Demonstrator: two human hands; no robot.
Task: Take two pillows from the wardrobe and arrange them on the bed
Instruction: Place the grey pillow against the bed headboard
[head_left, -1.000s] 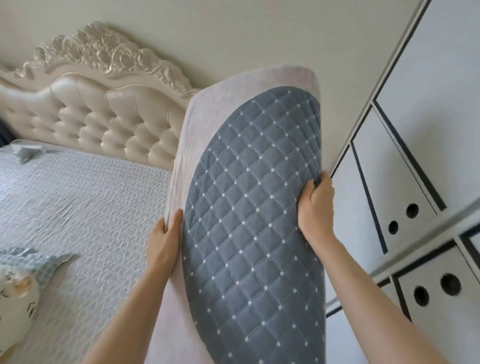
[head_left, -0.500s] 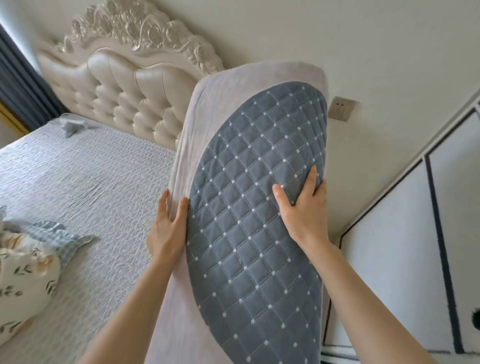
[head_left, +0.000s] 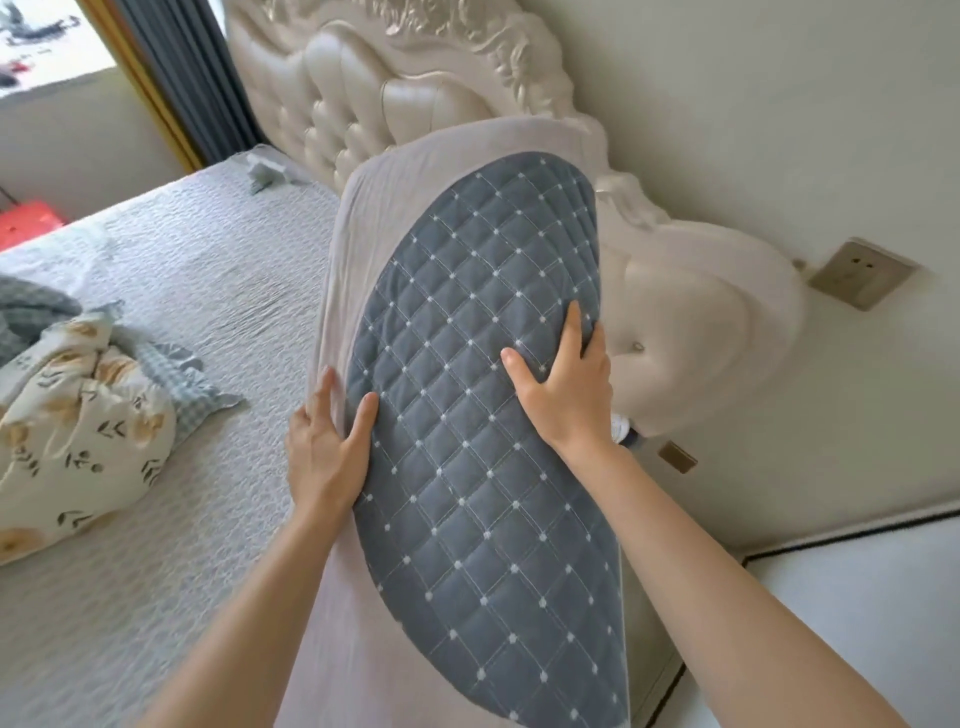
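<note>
I hold one long pillow (head_left: 467, 415) up in front of me, above the right side of the bed (head_left: 182, 291). It is pale pink-beige with a grey quilted panel dotted white. My left hand (head_left: 327, 447) grips its left edge, thumb on the grey panel. My right hand (head_left: 566, 384) clasps the right edge, fingers curled behind. The pillow's far end reaches toward the cream tufted headboard (head_left: 395, 98). Its near end runs out of the bottom of the frame. I see no second pillow.
A crumpled floral quilt (head_left: 78, 426) lies on the bed's left part. A small grey cloth (head_left: 265, 174) sits near the headboard. A white wardrobe surface (head_left: 857, 597) is at lower right, a wall socket (head_left: 857, 273) above it. Dark curtains (head_left: 182, 78) hang at far left.
My view has swung left from the wardrobe to the bed. The pillow has moved with both hands toward the headboard, and my right hand has slid lower on its edge.
</note>
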